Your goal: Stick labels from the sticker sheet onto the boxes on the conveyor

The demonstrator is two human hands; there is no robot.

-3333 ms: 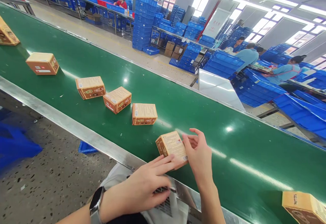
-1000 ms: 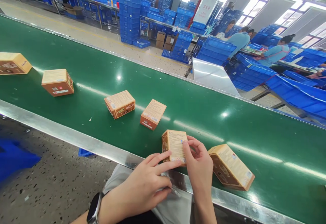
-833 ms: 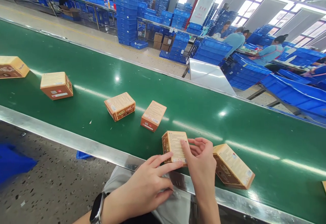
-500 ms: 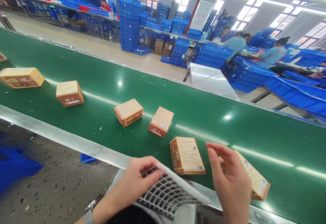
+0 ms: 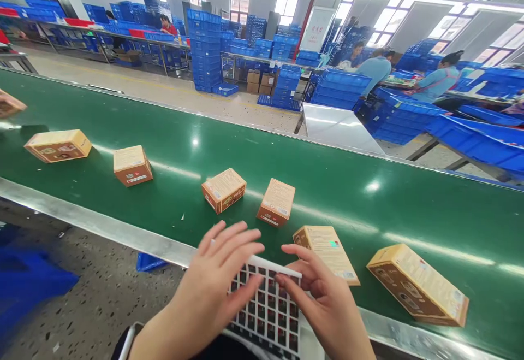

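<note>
Right hand (image 5: 331,300) bunched at a corner of the white gridded sheet (image 5: 272,308), left hand (image 5: 216,272) spread across it

Your right thumb and curled fingers nearly meet at the sheet's upper right corner; whether they truly pinch the edge, you cannot tell from this angle. Your left fingers are fanned wide and blurred, the thumb lying across the dark cells, and no firm hold shows there either. The sheet lies tilted towards you, on your side of the green conveyor belt (image 5: 311,166).

By the look of it, you are working at the sheet's edge. Moving that corner would call for a light fingertip pinch, with your left hand steadying the rest.

Just beyond your right hand rests the nearest carton (image 5: 325,248), partly hidden by it, with a small shiny sticker (image 5: 334,244) on its upward face. It leaves those knuckles little room. To its right, well apart from your hands, sits a tilted-looking carton (image 5: 417,286); two more, the middle carton (image 5: 276,201) and its left neighbour (image 5: 224,189), lie past your left fingertips. Mind the metal rail (image 5: 102,220) along the near edge.
</note>
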